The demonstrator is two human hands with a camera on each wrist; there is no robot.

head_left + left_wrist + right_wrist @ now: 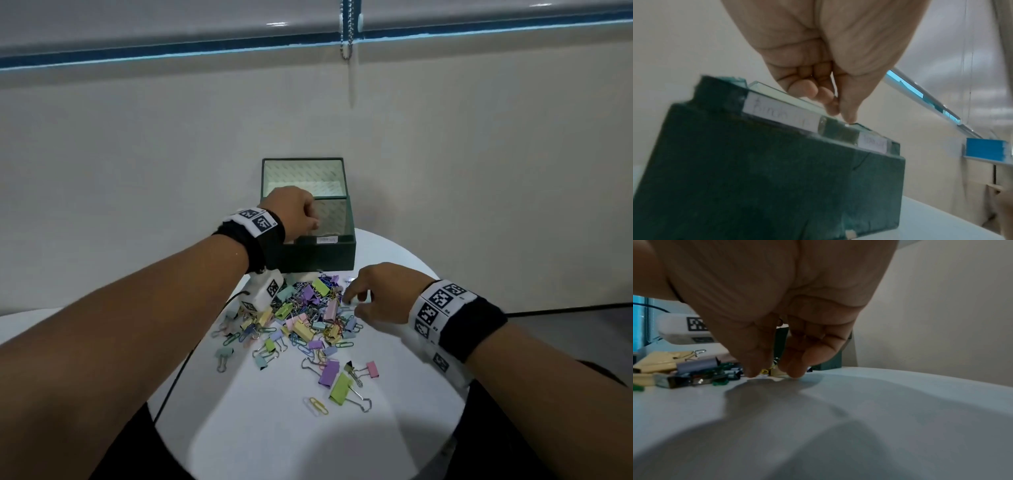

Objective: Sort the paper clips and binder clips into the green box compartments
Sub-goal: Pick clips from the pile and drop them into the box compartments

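The green box [318, 255] stands at the far edge of the white round table [274, 431]; paper labels [781, 117] mark its front rim. My left hand [313, 222] hovers over the box's front left compartment. Its fingers are bunched against the thumb [840, 113], and no clip shows between them. A pile of pastel binder clips and paper clips [308, 315] lies in front of the box. My right hand [352, 303] is at the pile's right edge, thumb and fingertips [795, 373] down on the table. They straddle a small clip [772, 372] with a gap on each side.
A white tagged device [267, 291] with a black cable [178, 370] sits at the pile's left. Loose purple [329, 371] and green [339, 387] binder clips and a yellow paper clip [317, 406] lie nearer me. A wall rises right behind the box.
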